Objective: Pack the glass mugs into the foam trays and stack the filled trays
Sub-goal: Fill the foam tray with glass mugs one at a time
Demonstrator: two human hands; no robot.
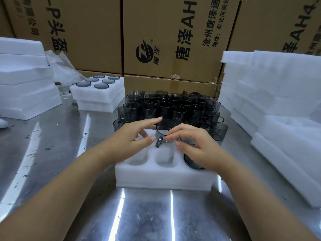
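On the steel bench (pixel 52 136) sat 1 white foam tray (pixel 165 178), its pockets in 2 rows of 3 as far as the hands let them show. Both hands were on 1 smoky grey mug (pixel 164 131), which stood upright at the far middle pocket with its handle turned toward the person. How deep it sat could not be told. The left hand (pixel 132 136) pinched it, with the index finger lying along the far rim and the thumb on the near side beside the handle. The right hand (pixel 196 146) had its fingers curled, fingertips on the near rim and thumb against the glass. 1 seated mug (pixel 188 162) filled the near right pocket, and the 2 other near pockets showed only white foam. The far right pocket was mostly hidden under the right hand. Just behind the tray stood the loose mugs (pixel 170 108), packed rim to rim in several rows, too crowded to count. At the back left were 2 filled trays (pixel 97 96), stacked one on the other, with 6 dark rims showing in the top one. 1 pile of foam slabs (pixel 26 84) lay at the left edge and 1 taller pile (pixel 278 110) at the right. Printed cardboard boxes (pixel 165 32) walled the back.
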